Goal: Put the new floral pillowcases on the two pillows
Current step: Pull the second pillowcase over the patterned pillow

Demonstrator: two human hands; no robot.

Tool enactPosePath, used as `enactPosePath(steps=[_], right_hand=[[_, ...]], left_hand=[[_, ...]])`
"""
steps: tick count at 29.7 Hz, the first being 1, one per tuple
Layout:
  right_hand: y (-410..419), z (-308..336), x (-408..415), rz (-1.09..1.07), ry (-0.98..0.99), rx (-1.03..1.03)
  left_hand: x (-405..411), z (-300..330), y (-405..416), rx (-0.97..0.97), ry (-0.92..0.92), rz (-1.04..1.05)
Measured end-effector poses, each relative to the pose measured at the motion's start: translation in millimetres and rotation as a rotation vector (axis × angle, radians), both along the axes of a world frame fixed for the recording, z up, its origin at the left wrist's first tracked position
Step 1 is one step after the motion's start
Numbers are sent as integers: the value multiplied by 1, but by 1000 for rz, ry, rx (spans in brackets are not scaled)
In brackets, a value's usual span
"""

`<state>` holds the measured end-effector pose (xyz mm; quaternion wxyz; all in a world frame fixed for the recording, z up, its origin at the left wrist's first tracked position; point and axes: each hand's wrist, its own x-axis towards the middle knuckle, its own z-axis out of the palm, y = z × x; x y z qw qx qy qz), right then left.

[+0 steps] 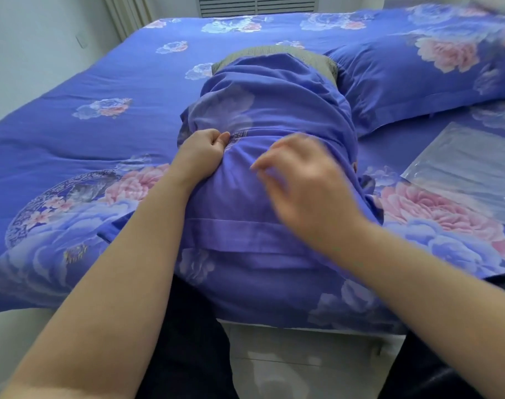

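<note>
A pillow (277, 53) lies lengthwise on the bed (101, 90), its near end at the bed's edge in front of the person, with a blue floral pillowcase (268, 110) pulled over most of it. Only the far end of the pillow shows, a grey-green woven strip sticking out past the bunched mouth of the case.

The left hand (201, 152) rests on the left side of the pillow about midway along, its fingers curled and pinching a fold of the pillowcase between thumb and fingers. The right hand (303, 180) hovers just over the case to the right of the left hand, fingers spread and loosely bent, holding nothing; it is blurred, so whether the fingertips touch the cloth cannot be told.

The pillow's body is hidden under the case, and both forearms cover parts of the near end. The case's flap band runs across the near part, below the hands.

A second pillow (418, 76), fully covered in the same floral cloth, lies at an angle just beside the first on the right, near the far right of the bed. A clear plastic bag (461, 165) lies flat on the bed at the right edge, cut off by the frame. The bed is covered with a matching blue quilt with pink and pale flowers. A vent grille (257, 4) shows on the wall beyond the bed, and pale floor tiles (303, 364) below its edge.
</note>
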<state>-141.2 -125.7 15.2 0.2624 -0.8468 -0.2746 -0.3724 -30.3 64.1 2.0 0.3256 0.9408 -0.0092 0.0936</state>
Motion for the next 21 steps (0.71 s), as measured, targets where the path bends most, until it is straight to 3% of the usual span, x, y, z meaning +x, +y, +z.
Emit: enactPosePath(steps=[4, 7, 10, 14, 17, 21], right_hand=[[39, -59, -2, -23, 97, -230], [49, -73, 15, -140, 106, -223], [58, -76, 24, -193, 67, -267], [65, -83, 33, -226, -33, -277], [68, -85, 32, -227, -59, -300], [62, -78, 34, -225, -24, -336]], left_hand=[[-3, -4, 7, -76, -3, 4], [-7, -10, 17, -171, -69, 89], [-12, -15, 21, -121, -99, 213], [-21, -19, 24, -22, 126, 280], [-30, -23, 24, 91, 175, 262], [-46, -22, 12, 19, 232, 231]])
